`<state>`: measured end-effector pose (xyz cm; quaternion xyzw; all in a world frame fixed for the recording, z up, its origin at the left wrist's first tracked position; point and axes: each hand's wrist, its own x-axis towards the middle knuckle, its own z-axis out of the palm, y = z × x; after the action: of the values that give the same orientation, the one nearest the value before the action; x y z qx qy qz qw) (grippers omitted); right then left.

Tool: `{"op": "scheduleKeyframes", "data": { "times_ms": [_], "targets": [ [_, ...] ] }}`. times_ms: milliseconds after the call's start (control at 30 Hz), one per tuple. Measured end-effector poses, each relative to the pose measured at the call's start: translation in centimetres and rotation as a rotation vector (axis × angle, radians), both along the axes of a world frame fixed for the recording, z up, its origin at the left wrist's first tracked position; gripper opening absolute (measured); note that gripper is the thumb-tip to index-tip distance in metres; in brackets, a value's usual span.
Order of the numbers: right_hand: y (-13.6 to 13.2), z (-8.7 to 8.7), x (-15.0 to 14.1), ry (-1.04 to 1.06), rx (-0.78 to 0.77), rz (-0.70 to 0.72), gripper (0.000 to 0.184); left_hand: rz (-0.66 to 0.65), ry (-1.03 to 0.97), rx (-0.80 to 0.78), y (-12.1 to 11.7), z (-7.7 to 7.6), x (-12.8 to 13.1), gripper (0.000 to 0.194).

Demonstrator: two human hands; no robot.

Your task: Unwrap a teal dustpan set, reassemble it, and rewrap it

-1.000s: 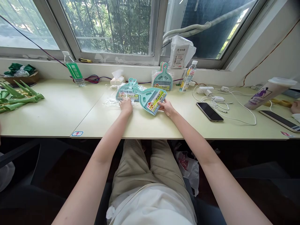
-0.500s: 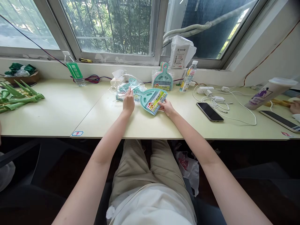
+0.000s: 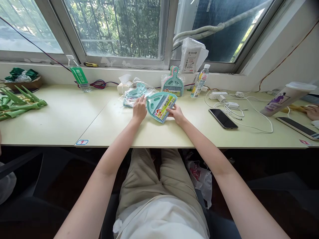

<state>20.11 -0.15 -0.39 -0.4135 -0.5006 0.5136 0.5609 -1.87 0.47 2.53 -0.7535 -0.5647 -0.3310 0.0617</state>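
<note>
- Now the left hand (image 3: 139,111) pinches the clear bag (image 3: 136,93) with a dustpan inside.
- Right hand (image 3: 175,113) holds the bare teal dustpan (image 3: 160,104), not bagged yet.

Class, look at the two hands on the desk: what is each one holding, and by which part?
The right hand grips the teal dustpan set by its wide lower edge. The left hand holds its handle end, beside a clear plastic bag.

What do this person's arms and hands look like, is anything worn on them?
Both arms are bare from the upper arm down: no sleeves, gloves, watch or bands show. The left hand and right hand show no rings that I can make out. Lower down, a white top and beige trousers are worn.
</note>
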Motion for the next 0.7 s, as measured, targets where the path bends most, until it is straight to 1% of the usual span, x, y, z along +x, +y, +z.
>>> {"op": "scheduleKeyframes", "data": {
  "times_ms": [133,200,300,467,567,633,667,700],
  "targets": [
    [0.3,0.1,0.4,0.036,0.001,-0.125,0.030,-0.006,-0.029,0.012,0.5,-0.5,-0.2,0.065],
    [0.4,0.1,0.5,0.038,-0.006,-0.145,0.028,-0.042,-0.034,0.008,0.8,-0.7,-0.2,0.066],
    [0.3,0.1,0.4,0.019,-0.011,-0.116,0.028,-0.133,-0.024,0.011,0.9,-0.9,0.0,0.066],
    [-0.1,0.1,-0.2,-0.007,0.026,-0.018,0.036,-0.385,0.057,0.030,0.5,-0.8,1.0,0.060],
    [-0.2,0.1,-0.4,0.008,0.052,0.001,0.039,-0.482,0.076,0.054,-0.1,-0.6,1.6,0.053],
    [-0.3,0.2,-0.3,0.033,0.055,-0.010,0.039,-0.485,0.056,0.059,-0.8,-0.2,1.9,0.048],
    [-0.3,0.3,-0.3,0.048,0.053,-0.022,0.039,-0.452,0.030,0.059,-1.2,0.1,2.0,0.046],
    [-0.3,0.4,-0.2,0.064,0.049,-0.036,0.037,-0.389,-0.012,0.060,-1.6,0.5,2.0,0.045]
  ]
}}
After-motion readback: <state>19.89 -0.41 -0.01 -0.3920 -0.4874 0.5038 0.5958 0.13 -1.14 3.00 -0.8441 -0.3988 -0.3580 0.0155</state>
